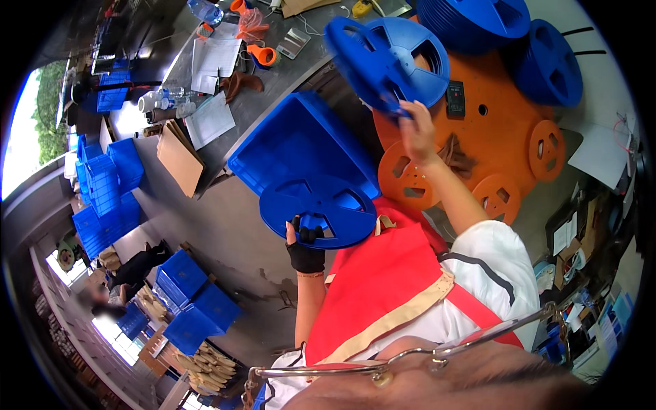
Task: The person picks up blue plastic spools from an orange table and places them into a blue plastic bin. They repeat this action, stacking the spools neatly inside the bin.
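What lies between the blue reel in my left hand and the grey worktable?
In the head view, an open blue bin lies between your left hand's blue reel and the grey worktable.

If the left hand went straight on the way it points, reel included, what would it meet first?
Probably the blue bin, which shows beyond the reel in the left hand; depth is unclear from this view.

Red cloth apron point(383, 280) with beige trim point(393, 318) occupies five o'clock; black-striped white sleeve point(509, 254), four o'clock; left hand point(305, 249) with black glove point(305, 261), seven o'clock.
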